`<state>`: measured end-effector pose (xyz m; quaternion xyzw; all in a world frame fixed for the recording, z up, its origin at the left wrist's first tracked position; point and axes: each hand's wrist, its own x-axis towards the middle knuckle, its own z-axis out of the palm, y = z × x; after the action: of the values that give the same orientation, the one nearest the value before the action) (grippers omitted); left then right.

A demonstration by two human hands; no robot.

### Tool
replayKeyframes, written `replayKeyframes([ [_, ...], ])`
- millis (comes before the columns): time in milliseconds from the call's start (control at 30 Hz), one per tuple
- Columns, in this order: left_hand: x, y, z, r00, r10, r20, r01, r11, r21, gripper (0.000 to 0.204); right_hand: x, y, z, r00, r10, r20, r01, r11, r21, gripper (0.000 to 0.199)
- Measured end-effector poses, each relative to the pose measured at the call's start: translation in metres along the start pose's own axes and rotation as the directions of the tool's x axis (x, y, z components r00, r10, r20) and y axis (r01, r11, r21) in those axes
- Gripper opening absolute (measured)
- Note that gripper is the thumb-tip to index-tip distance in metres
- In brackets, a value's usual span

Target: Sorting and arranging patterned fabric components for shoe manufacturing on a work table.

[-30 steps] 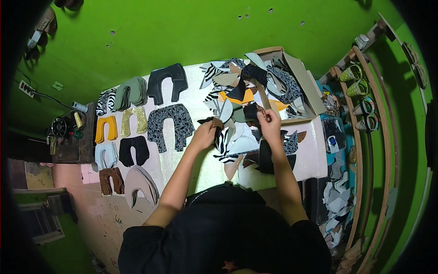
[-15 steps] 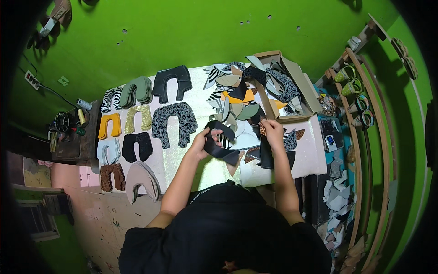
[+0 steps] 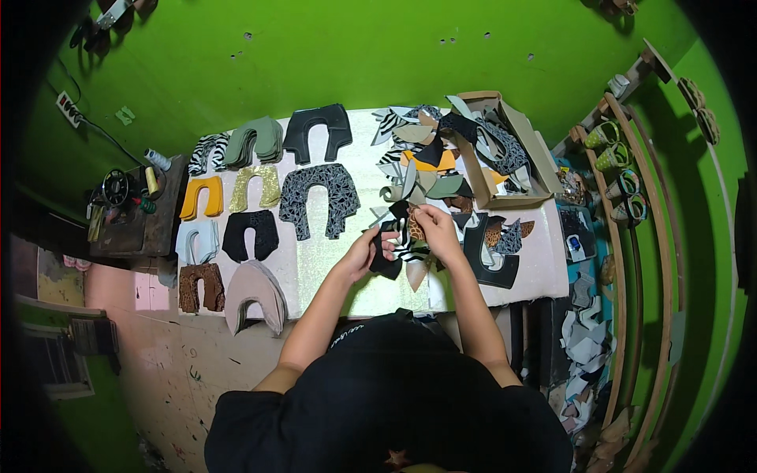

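Here — scraps (image 3: 415,229) in hands (image 3: 438,231); shirt lettering (image 3: 347,334) blurred.

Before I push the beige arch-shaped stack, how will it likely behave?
The beige stack would probably slide apart: its edges show separate layers. Each layer looks thin, so likely bendable. Its near ends overhang the table, so pushing outward might tip it.

Stacks of cut pieces (image 3: 252,221) line the left side of the table (image 3: 541,252), one overhanging the near edge. Scraps (image 3: 430,160) lie right of centre; a carton (image 3: 530,146) holding more stands at the far right corner.
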<state>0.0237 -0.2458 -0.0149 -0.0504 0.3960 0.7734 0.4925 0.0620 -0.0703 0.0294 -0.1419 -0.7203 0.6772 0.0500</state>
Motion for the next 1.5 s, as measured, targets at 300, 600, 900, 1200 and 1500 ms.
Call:
replayKeyframes([
  [300, -0.036, 0.013, -0.022, 0.984, 0.142, -0.111, -0.106, 0.954, 0.280, 0.042, -0.017, -0.008, 0.023, 0.942, 0.042, 0.333, 0.012, 0.987, -0.159, 0.061],
  [600, -0.061, 0.031, -0.053, 0.943, 0.304, -0.137, -0.173, 0.797, 0.579, 0.039, -0.042, -0.049, 0.051, 0.870, 0.224, 0.439, 0.204, 0.648, -0.734, 0.055],
  [900, -0.075, 0.032, -0.055, 0.987, 0.082, 0.138, -0.140, 0.863, 0.486, 0.060, -0.043, -0.050, 0.084, 0.715, -0.036, 0.698, 0.437, 0.802, -0.406, 0.017],
  [1200, -0.084, 0.040, -0.049, 0.914, -0.046, 0.403, -0.163, 0.868, 0.469, 0.068, -0.026, -0.033, 0.088, 0.886, -0.066, 0.458, 0.254, 0.897, -0.361, 0.021],
  [1500, -0.101, 0.047, -0.048, 0.879, -0.105, 0.465, -0.197, 0.809, 0.554, 0.042, -0.016, -0.040, 0.093, 0.833, 0.017, 0.552, 0.228, 0.900, -0.371, 0.025],
])
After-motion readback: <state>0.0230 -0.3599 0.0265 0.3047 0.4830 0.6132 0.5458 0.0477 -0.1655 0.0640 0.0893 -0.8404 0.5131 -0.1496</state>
